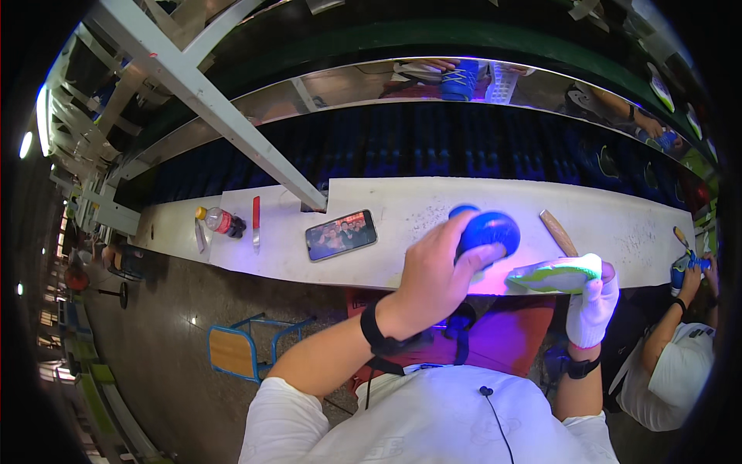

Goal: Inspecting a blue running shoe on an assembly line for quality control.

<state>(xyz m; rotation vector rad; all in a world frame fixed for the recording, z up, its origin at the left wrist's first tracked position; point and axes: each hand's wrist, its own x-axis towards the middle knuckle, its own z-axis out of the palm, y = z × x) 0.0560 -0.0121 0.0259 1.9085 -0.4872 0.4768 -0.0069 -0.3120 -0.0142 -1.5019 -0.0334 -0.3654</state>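
Note:
My left hand (437, 267), bare and with a black band at the wrist, is wrapped round a glossy blue rounded object (495, 234) above the front of the white worktable. Motion blurs the object a little, and the fingers hide part of it. To its right, my right hand (593, 305) wears a white glove and grips a shoe sole (558, 274), pale with bright green along its edge. The sole is held level near the table's front edge, apart from the blue object. Violet light falls on the left hand, the sole and my lap.
On the white table (433, 197) lie a phone (341, 235), a red-handled knife (256, 223), a dark-drink bottle (222, 221) and a wooden handle (558, 233). A metal post (232, 108) slants down to the table. A co-worker (680, 363) sits at right; a stool (233, 350) stands at left.

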